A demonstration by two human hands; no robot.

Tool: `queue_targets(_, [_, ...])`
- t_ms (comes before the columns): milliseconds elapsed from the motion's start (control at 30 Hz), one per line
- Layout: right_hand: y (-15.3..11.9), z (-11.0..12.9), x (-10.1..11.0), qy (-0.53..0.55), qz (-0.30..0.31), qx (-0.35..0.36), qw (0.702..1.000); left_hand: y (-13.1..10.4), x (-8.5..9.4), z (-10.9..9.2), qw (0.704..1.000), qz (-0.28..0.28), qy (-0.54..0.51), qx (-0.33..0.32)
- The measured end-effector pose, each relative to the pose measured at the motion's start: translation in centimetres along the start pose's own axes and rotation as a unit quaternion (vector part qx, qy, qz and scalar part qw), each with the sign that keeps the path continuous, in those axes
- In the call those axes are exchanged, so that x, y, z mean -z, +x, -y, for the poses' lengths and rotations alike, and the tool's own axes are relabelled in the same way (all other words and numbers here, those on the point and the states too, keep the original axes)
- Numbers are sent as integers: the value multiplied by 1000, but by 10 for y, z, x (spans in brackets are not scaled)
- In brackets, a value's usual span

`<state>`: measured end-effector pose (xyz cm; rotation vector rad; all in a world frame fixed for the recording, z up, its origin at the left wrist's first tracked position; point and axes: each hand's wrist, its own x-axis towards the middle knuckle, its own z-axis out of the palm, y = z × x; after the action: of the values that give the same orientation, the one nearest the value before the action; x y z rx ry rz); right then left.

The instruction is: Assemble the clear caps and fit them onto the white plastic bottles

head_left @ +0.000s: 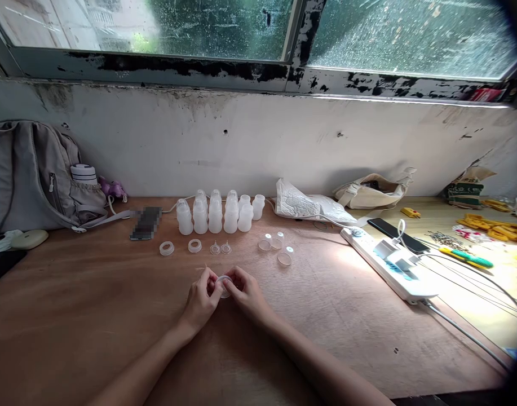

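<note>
Below a pale, stained wall (250, 141) lies a brown wooden surface (93, 304), a beige-grey fabric backpack (34, 169) at its left. Near the middle, the left hand (202, 299) and right hand (246, 293) pinch a small clear round plastic piece (225, 286) between them.

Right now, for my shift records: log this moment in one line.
left hand: fingers on clear ring | right hand: fingers on same ring | beyond: white bottles

Brown wooden worktop (114, 316), white bottles (215, 214) grouped upper centre, phone (145, 223) left of them, power strip (389, 265) at right
</note>
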<state>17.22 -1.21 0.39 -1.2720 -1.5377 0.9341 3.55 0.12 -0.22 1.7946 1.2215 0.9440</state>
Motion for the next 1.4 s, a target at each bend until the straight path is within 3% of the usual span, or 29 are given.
queue_targets(433, [0,2,-2,-13,-7,0,1000,1,0,0,999,-25,20,-16])
queue_targets(700, [0,-2,-2,79,12,-78,994,1,0,-1,999,-29,-22,19])
queue_targets(1000, [-1,-1,-2,-20,-8,11,1000,0,1,-1,1000,10,-6,4])
queue_targets(1400, [0,-2,0,-48,-19,11,999,0,-2,0,1000,3,-3,1])
